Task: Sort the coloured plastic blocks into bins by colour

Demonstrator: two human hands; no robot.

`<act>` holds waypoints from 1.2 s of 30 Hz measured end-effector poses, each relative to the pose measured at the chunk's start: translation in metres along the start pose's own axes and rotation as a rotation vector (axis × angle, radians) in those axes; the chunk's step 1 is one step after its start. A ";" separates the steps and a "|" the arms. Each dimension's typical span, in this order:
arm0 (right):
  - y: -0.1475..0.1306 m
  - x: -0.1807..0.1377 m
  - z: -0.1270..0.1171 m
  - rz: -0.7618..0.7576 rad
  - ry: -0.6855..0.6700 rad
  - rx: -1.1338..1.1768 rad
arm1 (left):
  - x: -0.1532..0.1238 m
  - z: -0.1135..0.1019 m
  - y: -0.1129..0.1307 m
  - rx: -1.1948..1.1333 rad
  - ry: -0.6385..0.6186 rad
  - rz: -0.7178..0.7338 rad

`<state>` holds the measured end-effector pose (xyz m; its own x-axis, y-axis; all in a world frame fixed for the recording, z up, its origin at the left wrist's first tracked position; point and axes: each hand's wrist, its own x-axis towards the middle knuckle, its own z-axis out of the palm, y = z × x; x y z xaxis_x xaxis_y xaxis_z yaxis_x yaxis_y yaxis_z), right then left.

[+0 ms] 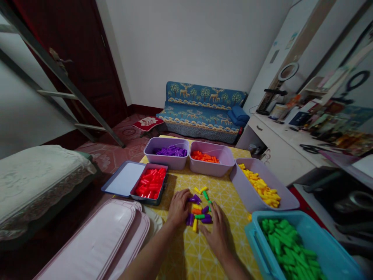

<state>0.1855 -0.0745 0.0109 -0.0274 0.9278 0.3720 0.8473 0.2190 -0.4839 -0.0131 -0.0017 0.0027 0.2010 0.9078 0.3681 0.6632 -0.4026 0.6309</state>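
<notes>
A loose group of small tube-shaped plastic pieces in purple, yellow, orange and green lies on the yellow patterned tablecloth point(199, 252). My left hand point(178, 210) rests at the left side of this group, its fingers slightly bent beside some purple pieces point(196, 199). On the other side, my right hand point(218, 235) has its thumb spread away from its fingers, close to a purple piece point(206, 219) and a green piece point(205, 195). A yellow piece point(195, 225) lies between the hands. Neither hand visibly holds anything; contact at the fingertips is hard to make out.
Around the table stand bins of purple pieces point(171, 151), orange pieces point(204, 156), yellow pieces point(259, 184) and green pieces point(291, 249). An open case point(125, 179) holds red pieces point(150, 182). Stacked pale lids point(96, 237) lie at left. A sofa point(201, 109) stands behind.
</notes>
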 end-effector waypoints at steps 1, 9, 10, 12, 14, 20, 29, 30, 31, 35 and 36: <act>-0.004 -0.009 0.000 -0.030 -0.034 -0.065 | 0.000 0.000 0.000 -0.002 0.002 0.000; -0.034 0.008 0.022 -0.071 -0.092 -0.247 | 0.000 -0.007 0.006 -0.030 -0.009 -0.038; -0.034 0.016 0.022 -0.046 -0.078 -0.246 | 0.000 -0.008 0.008 -0.032 -0.011 -0.036; -0.032 0.030 0.020 -0.018 -0.051 -0.220 | 0.000 -0.009 0.009 -0.030 -0.010 -0.033; -0.029 0.041 0.014 -0.021 -0.042 -0.167 | 0.000 -0.009 0.011 -0.025 0.000 -0.027; -0.032 0.059 0.006 0.000 -0.191 -0.164 | 0.000 -0.007 0.009 0.020 -0.008 -0.001; -0.043 0.073 0.007 0.083 -0.230 -0.246 | 0.001 -0.005 0.008 0.041 -0.016 0.022; -0.043 0.074 0.005 0.082 -0.231 -0.231 | 0.001 -0.005 0.008 0.041 -0.012 0.021; -0.043 0.074 0.005 0.078 -0.229 -0.207 | 0.001 -0.005 0.008 0.041 -0.009 0.019; -0.036 0.078 0.003 0.115 -0.197 0.019 | 0.001 -0.005 0.010 0.035 -0.005 0.004; -0.033 0.081 0.001 0.152 -0.167 0.118 | 0.001 -0.005 0.011 0.032 -0.004 0.001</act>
<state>0.1548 -0.0064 0.0558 -0.0003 0.9877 0.1565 0.7811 0.0980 -0.6166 -0.0095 -0.0058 0.0136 0.2048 0.9078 0.3660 0.6854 -0.4000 0.6085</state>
